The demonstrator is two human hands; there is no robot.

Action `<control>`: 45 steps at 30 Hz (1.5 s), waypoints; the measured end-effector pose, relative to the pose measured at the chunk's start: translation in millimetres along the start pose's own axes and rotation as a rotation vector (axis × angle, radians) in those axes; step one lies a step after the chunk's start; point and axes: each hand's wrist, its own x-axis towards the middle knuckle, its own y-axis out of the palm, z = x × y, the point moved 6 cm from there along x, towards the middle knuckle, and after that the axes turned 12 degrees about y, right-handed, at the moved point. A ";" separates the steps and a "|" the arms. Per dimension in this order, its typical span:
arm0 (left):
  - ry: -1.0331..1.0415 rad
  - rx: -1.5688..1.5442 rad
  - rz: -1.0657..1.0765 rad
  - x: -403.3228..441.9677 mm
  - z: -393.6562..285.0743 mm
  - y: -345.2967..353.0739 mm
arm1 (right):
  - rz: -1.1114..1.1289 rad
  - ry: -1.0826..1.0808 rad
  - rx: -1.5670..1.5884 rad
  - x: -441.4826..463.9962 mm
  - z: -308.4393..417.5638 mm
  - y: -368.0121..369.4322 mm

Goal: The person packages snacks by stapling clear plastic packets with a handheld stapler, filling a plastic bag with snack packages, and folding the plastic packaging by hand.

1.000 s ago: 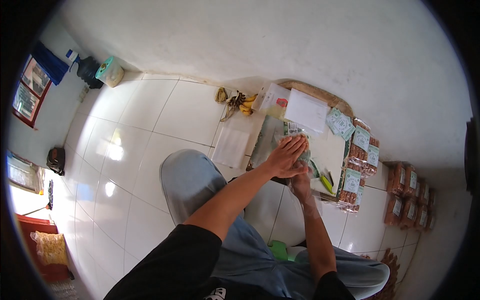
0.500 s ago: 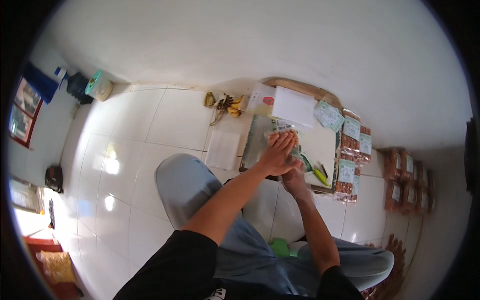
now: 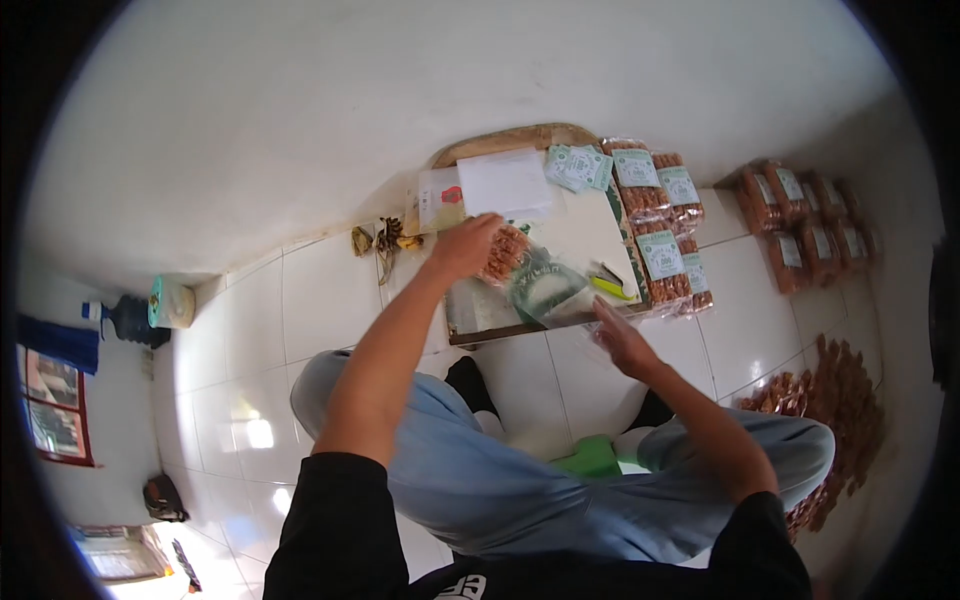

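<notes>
My left hand (image 3: 468, 247) is closed around the left end of a pack of brown snack pieces (image 3: 503, 257) in clear wrapping, over the low table (image 3: 590, 232). Off the table's front edge, my right hand (image 3: 625, 343) has its thumb and fingers about a clear plastic bag (image 3: 597, 350), whose outline is faint. Between the hands, green printing (image 3: 545, 290) shows on the tabletop. A yellow-green cutter (image 3: 611, 288) lies beside it, left of my right hand's fingertips.
White paper (image 3: 505, 182) and green-and-white labels (image 3: 580, 167) lie at the table's back. Labelled snack packs (image 3: 660, 255) stand along its right side, with more packs (image 3: 800, 225) farther right. Loose brown pieces (image 3: 845, 420) are piled on the floor. Bananas (image 3: 392, 238) lie left.
My hands, together over the pack before, have come apart: the left stays at the pack, the right has moved right to the table's front edge. The view has shifted and turned.
</notes>
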 end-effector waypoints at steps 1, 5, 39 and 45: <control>0.065 0.166 -0.012 -1.3 2.0 -5.3 | 0.036 0.033 -0.037 -12.7 -6.7 -8.0; 0.373 0.579 0.108 4.4 -13.4 -11.5 | 0.054 0.088 -0.270 -40.6 -2.1 -33.4; 0.126 0.596 0.251 10.9 -51.7 17.1 | -0.508 0.825 0.232 -41.1 -155.7 -265.8; 0.025 0.441 0.562 12.0 -122.0 -26.9 | -0.326 1.331 -0.401 -224.2 -310.3 -248.5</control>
